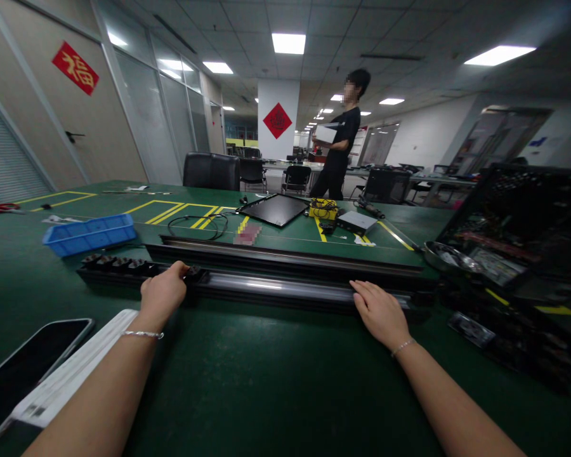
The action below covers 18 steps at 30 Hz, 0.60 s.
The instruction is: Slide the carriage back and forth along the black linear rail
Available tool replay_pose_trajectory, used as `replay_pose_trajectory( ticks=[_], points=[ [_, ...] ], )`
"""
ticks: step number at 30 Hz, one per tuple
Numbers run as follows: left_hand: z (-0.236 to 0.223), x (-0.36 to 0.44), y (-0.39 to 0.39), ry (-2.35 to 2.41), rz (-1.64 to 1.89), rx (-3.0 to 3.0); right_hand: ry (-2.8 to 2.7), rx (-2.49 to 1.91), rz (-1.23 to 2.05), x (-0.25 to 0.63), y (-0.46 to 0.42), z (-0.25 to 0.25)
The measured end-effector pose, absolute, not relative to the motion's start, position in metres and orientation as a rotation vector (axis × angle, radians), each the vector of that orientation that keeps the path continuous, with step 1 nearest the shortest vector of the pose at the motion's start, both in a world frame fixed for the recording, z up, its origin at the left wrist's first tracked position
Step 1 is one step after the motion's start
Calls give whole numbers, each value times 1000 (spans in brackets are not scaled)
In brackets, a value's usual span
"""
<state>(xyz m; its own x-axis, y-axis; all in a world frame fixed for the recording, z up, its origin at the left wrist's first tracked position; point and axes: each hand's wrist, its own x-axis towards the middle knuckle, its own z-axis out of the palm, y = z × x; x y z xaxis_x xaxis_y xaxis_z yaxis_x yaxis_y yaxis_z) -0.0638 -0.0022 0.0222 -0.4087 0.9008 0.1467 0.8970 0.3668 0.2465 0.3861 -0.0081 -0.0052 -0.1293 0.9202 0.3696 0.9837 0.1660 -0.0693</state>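
A long black rail with a shiny metal strip along its top lies across the green table in front of me. My left hand is closed around its left part, next to a small black block; the hand hides most of its own fingertips. Several dark connector-like pieces sit in a row at the rail's left end. Towards the other end, my right hand rests its outstretched fingers on the rail. Just behind it lies a second long dark rail, roughly parallel.
A blue bin stands at the left. A phone and a white box lie near my left forearm. Behind are a black panel, a yellow box and a grey box. An open computer case stands right. A person carries a box.
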Motion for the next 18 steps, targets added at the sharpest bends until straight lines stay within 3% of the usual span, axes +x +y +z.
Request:
replay_pose_trajectory(
  ticks=[18],
  points=[
    [26, -59, -2, 2552, 452, 1706, -2126, -1804, -306, 385, -9, -5]
  ],
)
